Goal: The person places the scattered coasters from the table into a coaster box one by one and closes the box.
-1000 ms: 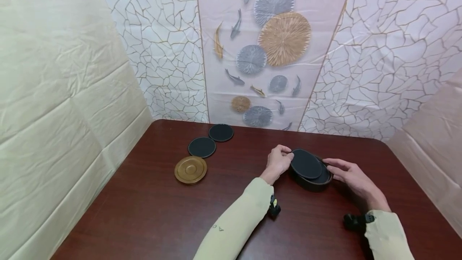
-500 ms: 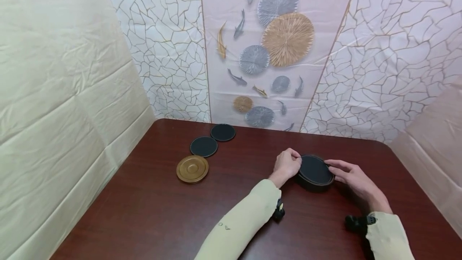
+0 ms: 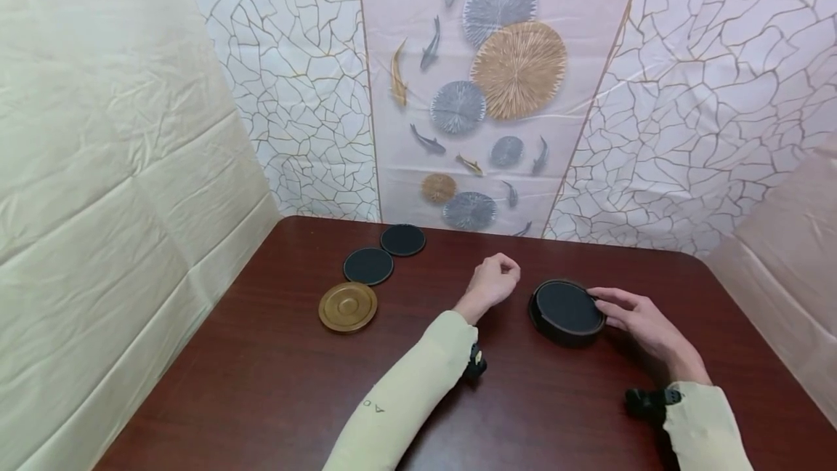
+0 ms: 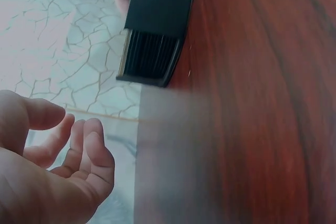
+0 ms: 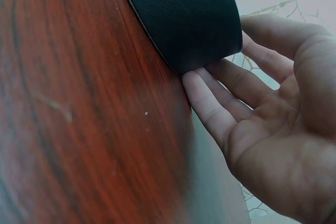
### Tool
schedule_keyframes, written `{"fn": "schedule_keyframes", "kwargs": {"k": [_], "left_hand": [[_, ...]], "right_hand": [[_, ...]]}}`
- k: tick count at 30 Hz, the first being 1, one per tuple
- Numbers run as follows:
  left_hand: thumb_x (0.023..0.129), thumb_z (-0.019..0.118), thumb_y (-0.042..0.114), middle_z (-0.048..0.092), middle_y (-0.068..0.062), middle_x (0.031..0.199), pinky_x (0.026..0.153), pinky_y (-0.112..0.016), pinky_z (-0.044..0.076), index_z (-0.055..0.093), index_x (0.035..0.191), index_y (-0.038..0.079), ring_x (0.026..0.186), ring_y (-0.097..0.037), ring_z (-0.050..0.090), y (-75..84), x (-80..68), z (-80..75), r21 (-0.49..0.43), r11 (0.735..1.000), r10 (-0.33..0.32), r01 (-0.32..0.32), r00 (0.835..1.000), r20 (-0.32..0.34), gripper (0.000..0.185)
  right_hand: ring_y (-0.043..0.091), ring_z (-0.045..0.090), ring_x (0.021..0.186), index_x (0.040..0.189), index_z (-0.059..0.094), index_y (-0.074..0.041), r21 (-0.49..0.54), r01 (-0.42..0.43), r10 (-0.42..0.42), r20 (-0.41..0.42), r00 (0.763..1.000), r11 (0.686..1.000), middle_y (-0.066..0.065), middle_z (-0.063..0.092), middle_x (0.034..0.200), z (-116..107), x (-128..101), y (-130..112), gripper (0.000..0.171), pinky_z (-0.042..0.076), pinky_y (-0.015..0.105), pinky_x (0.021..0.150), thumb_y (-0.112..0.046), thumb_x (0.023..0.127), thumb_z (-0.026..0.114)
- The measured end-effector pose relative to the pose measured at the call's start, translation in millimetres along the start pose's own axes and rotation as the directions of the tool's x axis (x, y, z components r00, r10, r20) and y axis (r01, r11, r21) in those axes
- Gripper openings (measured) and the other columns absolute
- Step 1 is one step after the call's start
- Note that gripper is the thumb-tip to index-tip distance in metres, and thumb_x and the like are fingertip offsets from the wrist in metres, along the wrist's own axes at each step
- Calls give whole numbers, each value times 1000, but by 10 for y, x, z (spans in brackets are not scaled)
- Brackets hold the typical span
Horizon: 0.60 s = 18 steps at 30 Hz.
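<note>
A round black coaster holder stands on the right side of the table, with a black coaster lying flat on top. In the left wrist view, a gap in the holder's wall shows the edges of several stacked coasters. My right hand rests its extended fingertips against the holder's right side; the right wrist view shows the fingers at the smooth outer wall. Left of the holder and apart from it, my left hand hovers over the table, fingers loosely bent, holding nothing.
On the left of the table lie two black coasters, one farther back, and a round gold-brown disc with raised rings. Patterned cloth hangs behind the table's back edge, and cream cloth hangs at the left.
The tilted coaster was lowered flat onto the holder by my left hand, which then let go and moved away to the left. My right hand has stayed at the holder's side.
</note>
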<state>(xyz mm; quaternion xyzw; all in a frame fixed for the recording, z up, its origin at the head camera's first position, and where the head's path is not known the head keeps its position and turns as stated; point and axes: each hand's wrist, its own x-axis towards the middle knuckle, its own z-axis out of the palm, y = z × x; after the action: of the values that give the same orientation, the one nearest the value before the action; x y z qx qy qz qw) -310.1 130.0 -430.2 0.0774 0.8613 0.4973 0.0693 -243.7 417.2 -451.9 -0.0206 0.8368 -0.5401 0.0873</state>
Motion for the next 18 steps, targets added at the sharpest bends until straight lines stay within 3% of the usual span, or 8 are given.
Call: {"fn": "schedule_keyframes", "kwargs": {"k": [8, 18], "left_hand": [[97, 58, 29, 65, 7, 102, 82, -30, 49, 65, 99, 26, 94, -11, 60, -72, 66, -272, 78, 996, 34, -32, 999, -15, 8], [100, 54, 30, 64, 3, 110, 81, -34, 50, 62, 110, 23, 97, -14, 61, -169, 157, -623, 83, 996, 28, -29, 1000, 8, 14]], "right_hand": [[3, 68, 97, 146, 41, 0, 4, -6, 6, -3, 1000, 1000, -5, 62, 122, 18, -14, -1, 63, 56, 22, 82, -37, 98, 58], [2, 68, 97, 146, 41, 1, 15, 6, -6, -3, 1000, 1000, -15, 62, 113, -3, 1, 18, 63, 56, 22, 82, -36, 98, 59]]}}
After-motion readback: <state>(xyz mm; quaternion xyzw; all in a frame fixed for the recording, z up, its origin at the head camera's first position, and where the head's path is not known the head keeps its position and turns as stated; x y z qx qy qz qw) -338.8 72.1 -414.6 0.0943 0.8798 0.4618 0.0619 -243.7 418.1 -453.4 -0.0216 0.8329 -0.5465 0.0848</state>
